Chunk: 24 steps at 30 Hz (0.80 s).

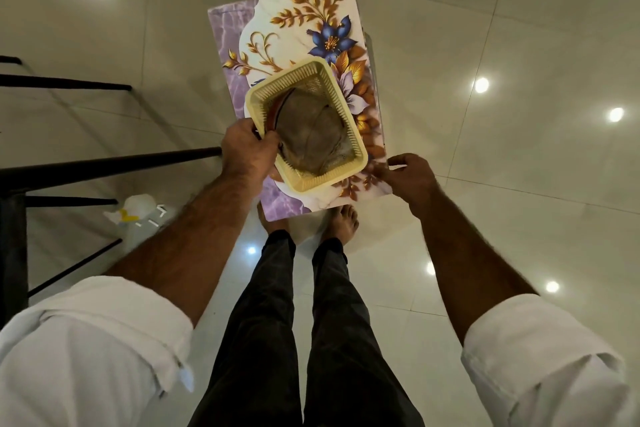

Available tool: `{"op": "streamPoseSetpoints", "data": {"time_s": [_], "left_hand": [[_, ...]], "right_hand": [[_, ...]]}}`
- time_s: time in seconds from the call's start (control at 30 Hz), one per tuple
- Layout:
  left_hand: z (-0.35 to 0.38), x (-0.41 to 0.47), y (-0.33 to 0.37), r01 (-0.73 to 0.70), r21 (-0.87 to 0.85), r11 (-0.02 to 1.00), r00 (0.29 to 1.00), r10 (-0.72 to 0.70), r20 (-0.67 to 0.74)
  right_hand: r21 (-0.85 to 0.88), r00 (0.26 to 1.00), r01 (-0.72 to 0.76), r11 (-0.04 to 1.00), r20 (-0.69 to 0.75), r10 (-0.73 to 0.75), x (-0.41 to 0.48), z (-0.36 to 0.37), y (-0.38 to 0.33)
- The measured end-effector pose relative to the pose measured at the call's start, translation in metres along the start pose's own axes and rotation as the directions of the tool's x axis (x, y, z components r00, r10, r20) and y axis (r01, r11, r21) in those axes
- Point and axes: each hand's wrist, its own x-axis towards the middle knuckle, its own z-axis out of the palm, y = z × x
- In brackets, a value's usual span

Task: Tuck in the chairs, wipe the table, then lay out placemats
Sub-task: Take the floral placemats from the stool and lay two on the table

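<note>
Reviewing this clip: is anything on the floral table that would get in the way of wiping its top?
Yes. A cream plastic basket holding folded grey-brown cloth sits on the near half of the floral table. The left hand grips the basket's near-left rim; the right hand rests at the table's near-right corner. The far half shows nothing on it.

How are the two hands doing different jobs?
The left hand grips the cream basket by its rim; the right hand only touches the flowery table at its near corner. The left hand is curled, the right hand looser. Both arms have rolled white sleeves.
</note>
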Motion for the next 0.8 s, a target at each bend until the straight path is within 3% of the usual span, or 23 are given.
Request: {"op": "streamPoseSetpoints", "data": {"time_s": [0.2, 0.4, 0.6, 0.7, 0.8], "left_hand": [[-0.024, 0.011, -0.013, -0.006, 0.003, 1.000, 0.999, 0.006, -0.039], [-0.035, 0.019, -0.023, -0.001, -0.037, 0.999, 1.000, 0.000, -0.015], [-0.035, 0.016, -0.015, 0.057, -0.106, 0.993, 0.998, -0.057, 0.005], [-0.032, 0.016, -0.014, 0.079, -0.121, 0.989, 0.997, -0.079, 0.008], [-0.030, 0.016, -0.016, 0.096, -0.128, 0.987, 0.995, -0.096, 0.004]], "right_hand": [[0.189, 0.998, -0.065, 0.980, -0.010, 0.068, 0.003, 0.002, 0.007], [0.294, 0.985, 0.165, 0.941, -0.092, -0.144, -0.012, -0.026, 0.018], [0.164, 0.841, 0.486, 0.858, -0.354, -0.409, -0.019, -0.090, 0.004], [0.086, 0.748, 0.568, 0.819, -0.468, -0.470, -0.021, -0.134, -0.013], [0.194, 0.719, 0.605, 0.772, -0.550, -0.425, -0.023, -0.168, -0.032]]}}
